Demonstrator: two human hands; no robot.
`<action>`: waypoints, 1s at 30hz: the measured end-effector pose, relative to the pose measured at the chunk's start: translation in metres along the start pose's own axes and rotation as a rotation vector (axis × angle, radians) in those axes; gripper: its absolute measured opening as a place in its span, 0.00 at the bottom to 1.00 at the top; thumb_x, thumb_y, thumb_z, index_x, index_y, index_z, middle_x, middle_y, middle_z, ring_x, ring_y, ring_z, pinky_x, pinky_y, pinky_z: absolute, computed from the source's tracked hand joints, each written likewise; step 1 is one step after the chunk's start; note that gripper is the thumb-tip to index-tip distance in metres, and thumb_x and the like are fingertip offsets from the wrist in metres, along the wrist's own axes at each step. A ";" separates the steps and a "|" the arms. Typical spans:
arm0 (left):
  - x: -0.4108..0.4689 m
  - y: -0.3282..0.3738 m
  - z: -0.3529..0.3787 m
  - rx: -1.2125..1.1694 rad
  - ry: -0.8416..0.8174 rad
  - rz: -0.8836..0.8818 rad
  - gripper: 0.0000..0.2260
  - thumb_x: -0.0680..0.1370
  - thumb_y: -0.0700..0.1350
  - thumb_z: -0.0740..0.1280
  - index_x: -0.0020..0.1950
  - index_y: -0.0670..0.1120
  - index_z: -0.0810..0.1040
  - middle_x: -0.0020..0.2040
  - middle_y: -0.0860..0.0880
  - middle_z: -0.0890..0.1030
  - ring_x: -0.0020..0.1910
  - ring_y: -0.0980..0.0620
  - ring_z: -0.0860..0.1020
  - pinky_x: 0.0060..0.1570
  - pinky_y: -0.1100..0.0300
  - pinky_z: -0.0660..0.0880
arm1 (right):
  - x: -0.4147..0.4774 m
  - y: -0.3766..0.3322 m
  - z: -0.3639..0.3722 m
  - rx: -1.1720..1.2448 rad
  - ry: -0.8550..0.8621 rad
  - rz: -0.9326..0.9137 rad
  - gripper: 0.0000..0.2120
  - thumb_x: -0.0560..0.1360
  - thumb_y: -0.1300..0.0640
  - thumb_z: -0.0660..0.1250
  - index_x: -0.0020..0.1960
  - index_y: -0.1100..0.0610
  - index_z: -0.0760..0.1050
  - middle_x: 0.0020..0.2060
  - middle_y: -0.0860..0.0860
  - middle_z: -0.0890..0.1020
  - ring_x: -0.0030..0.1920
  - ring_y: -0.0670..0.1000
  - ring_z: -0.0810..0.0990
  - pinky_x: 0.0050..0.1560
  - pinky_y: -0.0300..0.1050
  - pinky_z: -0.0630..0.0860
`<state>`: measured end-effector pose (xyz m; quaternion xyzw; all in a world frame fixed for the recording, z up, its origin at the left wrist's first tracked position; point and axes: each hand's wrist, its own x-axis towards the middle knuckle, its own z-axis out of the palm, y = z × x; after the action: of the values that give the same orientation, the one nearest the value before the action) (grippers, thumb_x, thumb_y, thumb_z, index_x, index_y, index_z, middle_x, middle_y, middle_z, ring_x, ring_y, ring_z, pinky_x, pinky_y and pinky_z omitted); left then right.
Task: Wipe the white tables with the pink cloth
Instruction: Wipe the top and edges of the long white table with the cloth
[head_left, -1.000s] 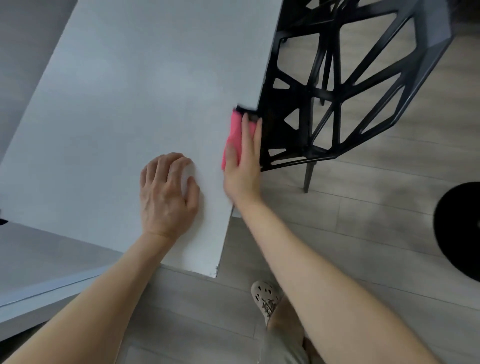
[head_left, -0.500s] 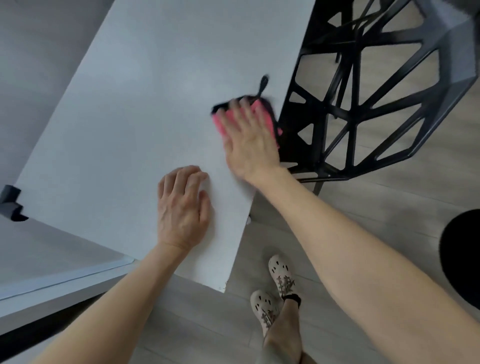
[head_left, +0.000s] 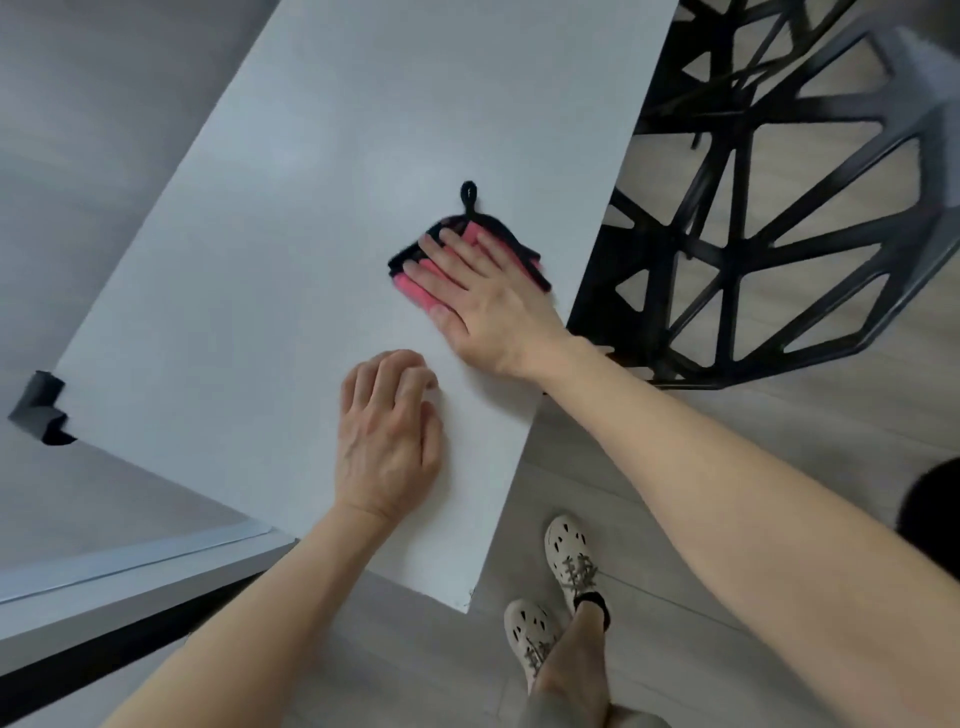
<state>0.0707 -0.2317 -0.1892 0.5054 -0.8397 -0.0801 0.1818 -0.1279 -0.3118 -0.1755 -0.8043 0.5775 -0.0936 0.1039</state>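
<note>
Your right hand (head_left: 488, 296) lies flat on the folded pink cloth with black trim (head_left: 413, 291). The fingers are straight and spread a little, and they press the cloth down onto the white rectangular table top (head_left: 311, 208); they are not curled round it. The cloth is on the table near its right long edge, mostly covered by your fingers. Pink shows between the fingers and at the left side of the hand. A small black hanging loop (head_left: 468, 195) sticks out from the far side of the cloth and lies on the table.

Your left hand (head_left: 387, 441) rests on the same table, nearer to you and just left of the right wrist. Its fingers are bent loosely, the tips touch the surface, and it has hold of nothing.

Right of the table stands a black chair with an open geometric frame (head_left: 727, 249), close against the table's edge. Under it and under you is a pale grey wooden floor (head_left: 675, 467). Your feet, in cream perforated shoes (head_left: 569, 551), stand by the near corner of the table. At the left corner of the table is a piece of dark grey tape (head_left: 39, 405). A dark round shape (head_left: 935, 499) is cut by the right border, and I cannot tell what it is.
</note>
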 end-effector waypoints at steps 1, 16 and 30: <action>0.000 0.001 0.001 0.003 -0.003 0.005 0.09 0.76 0.38 0.65 0.56 0.41 0.79 0.63 0.44 0.79 0.65 0.38 0.75 0.68 0.45 0.69 | -0.029 0.000 0.004 0.016 0.050 0.008 0.27 0.89 0.45 0.46 0.87 0.48 0.60 0.87 0.51 0.59 0.87 0.54 0.53 0.87 0.59 0.47; 0.001 -0.004 0.008 0.021 0.012 0.044 0.09 0.79 0.44 0.65 0.58 0.43 0.76 0.61 0.45 0.77 0.63 0.39 0.74 0.68 0.43 0.68 | -0.194 -0.178 0.065 0.946 0.502 0.572 0.27 0.91 0.57 0.54 0.87 0.43 0.54 0.88 0.42 0.39 0.87 0.46 0.48 0.85 0.49 0.62; 0.008 -0.006 0.002 -0.034 -0.055 0.040 0.13 0.80 0.51 0.62 0.60 0.45 0.76 0.60 0.46 0.76 0.64 0.41 0.73 0.69 0.45 0.68 | -0.161 -0.185 0.066 0.782 0.594 0.860 0.26 0.91 0.52 0.52 0.88 0.46 0.53 0.88 0.45 0.48 0.85 0.41 0.52 0.80 0.45 0.65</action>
<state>0.0714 -0.2413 -0.1916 0.4829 -0.8529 -0.1044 0.1688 0.0070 -0.0973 -0.1929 -0.3443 0.7752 -0.4654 0.2530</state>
